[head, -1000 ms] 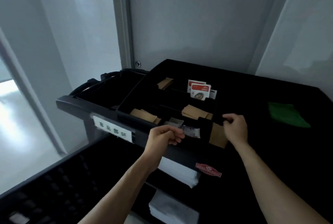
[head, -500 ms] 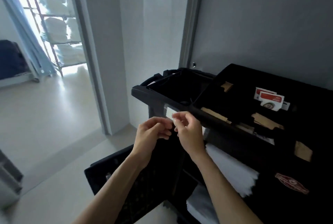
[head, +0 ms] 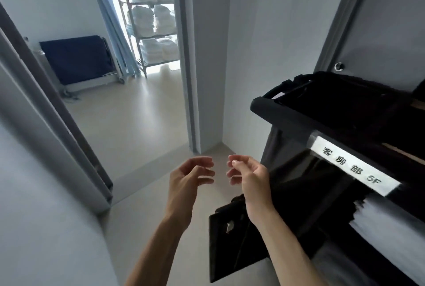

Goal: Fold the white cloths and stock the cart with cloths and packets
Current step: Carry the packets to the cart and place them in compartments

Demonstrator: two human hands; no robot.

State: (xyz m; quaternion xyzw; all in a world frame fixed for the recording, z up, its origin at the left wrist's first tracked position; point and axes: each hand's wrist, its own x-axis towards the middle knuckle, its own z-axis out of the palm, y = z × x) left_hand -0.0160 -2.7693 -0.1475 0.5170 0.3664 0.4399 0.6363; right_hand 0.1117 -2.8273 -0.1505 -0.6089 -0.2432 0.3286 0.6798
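Observation:
The black cart (head: pixel 287 115) fills the right side, with a white label (head: pixel 354 166) on its front rail. White folded cloths (head: pixel 391 223) lie on its lower shelf at the far right. My left hand (head: pixel 190 180) and my right hand (head: pixel 248 177) hover side by side in front of me, left of the cart, over the floor. Both have loosely curled fingers and hold nothing. The cart's top tray with the packets is out of view.
An open doorway (head: pixel 138 101) leads into a bright room. A metal rack (head: pixel 154 23) stacked with white folded towels stands at its back, next to a dark blue folded frame (head: pixel 76 60). A black panel (head: pixel 227 239) hangs low on the cart's left end.
My view has swung left from the cart's tray toward the doorway. Both hands have left the tray, come together in front of me, then drawn slightly apart.

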